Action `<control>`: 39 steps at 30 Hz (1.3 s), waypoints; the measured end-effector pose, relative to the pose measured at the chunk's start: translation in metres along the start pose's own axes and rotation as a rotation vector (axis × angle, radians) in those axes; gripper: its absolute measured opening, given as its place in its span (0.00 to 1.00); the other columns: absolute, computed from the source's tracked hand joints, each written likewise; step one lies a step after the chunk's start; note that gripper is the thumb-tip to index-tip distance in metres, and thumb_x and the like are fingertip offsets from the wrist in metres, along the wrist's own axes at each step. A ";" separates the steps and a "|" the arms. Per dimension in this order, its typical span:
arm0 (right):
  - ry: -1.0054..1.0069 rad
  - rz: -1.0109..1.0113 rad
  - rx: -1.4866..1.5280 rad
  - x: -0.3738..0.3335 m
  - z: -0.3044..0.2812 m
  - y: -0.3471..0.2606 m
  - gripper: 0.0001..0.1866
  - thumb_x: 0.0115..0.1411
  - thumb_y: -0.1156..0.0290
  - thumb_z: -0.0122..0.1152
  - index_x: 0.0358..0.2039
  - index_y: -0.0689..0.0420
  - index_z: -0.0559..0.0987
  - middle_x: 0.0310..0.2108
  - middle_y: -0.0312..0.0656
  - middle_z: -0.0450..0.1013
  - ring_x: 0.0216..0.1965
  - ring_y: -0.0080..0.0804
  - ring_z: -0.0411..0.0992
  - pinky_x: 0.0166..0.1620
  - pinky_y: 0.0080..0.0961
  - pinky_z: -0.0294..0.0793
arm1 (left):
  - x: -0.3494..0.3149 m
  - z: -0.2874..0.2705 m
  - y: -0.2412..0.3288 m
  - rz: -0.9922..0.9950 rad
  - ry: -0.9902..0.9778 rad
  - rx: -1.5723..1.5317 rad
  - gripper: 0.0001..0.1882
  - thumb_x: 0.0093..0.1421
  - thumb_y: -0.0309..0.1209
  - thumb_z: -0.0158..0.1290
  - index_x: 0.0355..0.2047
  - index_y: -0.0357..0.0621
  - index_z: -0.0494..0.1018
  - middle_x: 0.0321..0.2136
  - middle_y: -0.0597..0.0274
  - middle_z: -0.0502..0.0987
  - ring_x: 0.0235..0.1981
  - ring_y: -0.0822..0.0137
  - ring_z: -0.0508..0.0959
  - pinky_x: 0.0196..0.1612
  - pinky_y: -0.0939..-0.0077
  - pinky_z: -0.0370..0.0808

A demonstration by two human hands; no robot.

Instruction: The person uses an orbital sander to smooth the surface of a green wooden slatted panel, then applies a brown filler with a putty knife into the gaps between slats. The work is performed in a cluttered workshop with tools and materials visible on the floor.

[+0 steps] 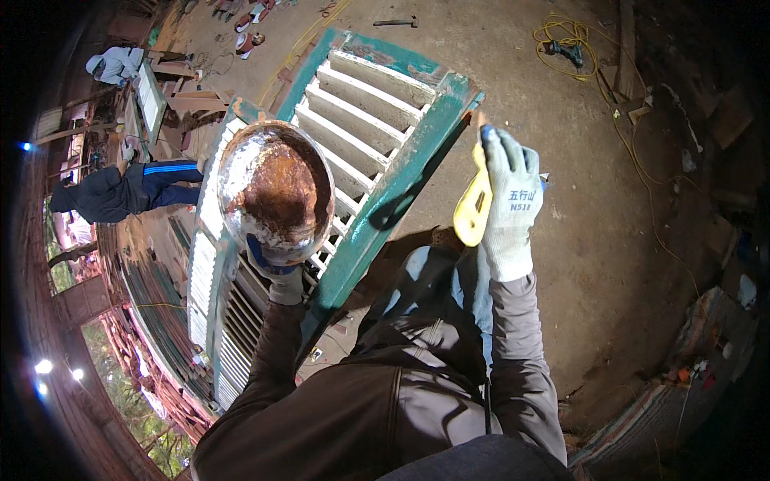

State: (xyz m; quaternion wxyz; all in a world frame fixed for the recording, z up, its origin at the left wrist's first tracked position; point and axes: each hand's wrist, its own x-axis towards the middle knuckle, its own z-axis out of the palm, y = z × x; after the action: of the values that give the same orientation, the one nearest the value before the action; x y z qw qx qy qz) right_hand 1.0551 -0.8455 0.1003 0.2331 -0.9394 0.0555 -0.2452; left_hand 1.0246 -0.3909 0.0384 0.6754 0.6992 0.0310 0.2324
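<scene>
My left hand [277, 268], gloved, is closed on a round metal bowl [317, 192] with reddish-brown paste smeared inside and whitish patches on its wall. The bowl is above a louvered shutter [377, 216] with a worn green frame and white slats. My right hand [513, 196], in a white glove with grey-blue fingertips, grips a yellow-handled tool [473, 210] beside the shutter's right edge. A slot shows in the yellow handle; a brownish tip points away from me, and its exact kind is unclear.
A second louvered panel [210, 264] stands at the left. Two people work there: one in dark clothes [104, 192], another in pale clothes [116, 64]. A hammer [395, 22] lies on the floor ahead. A power tool [565, 52] with coiled yellow cord lies at far right.
</scene>
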 end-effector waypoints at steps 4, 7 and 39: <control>-0.060 0.040 -0.068 0.009 0.020 -0.004 0.29 0.56 0.73 0.59 0.60 0.57 0.74 0.57 0.44 0.74 0.51 0.44 0.73 0.51 0.35 0.77 | 0.000 -0.002 -0.008 0.086 -0.041 0.105 0.27 0.74 0.43 0.44 0.67 0.42 0.64 0.65 0.55 0.67 0.64 0.57 0.69 0.68 0.56 0.66; -0.110 -0.003 -0.337 -0.006 0.050 -0.011 0.28 0.55 0.71 0.60 0.59 0.56 0.75 0.58 0.42 0.73 0.51 0.40 0.72 0.48 0.35 0.76 | 0.004 -0.015 -0.026 0.210 -0.027 0.196 0.28 0.74 0.44 0.45 0.68 0.40 0.63 0.65 0.53 0.66 0.64 0.57 0.69 0.68 0.56 0.65; 0.133 -0.006 0.640 -0.079 0.049 0.000 0.23 0.62 0.77 0.61 0.59 0.55 0.79 0.61 0.48 0.74 0.51 0.47 0.72 0.57 0.36 0.71 | 0.016 0.160 0.038 0.680 -0.302 0.368 0.37 0.64 0.34 0.62 0.68 0.38 0.59 0.65 0.53 0.66 0.63 0.57 0.69 0.66 0.57 0.68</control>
State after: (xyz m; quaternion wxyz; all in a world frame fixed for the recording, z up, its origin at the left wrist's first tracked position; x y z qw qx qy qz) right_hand 1.0096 -0.8084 0.0282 0.5117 -0.8005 -0.0118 -0.3119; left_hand 1.0873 -0.5377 0.0826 0.4209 0.8049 -0.2602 0.3276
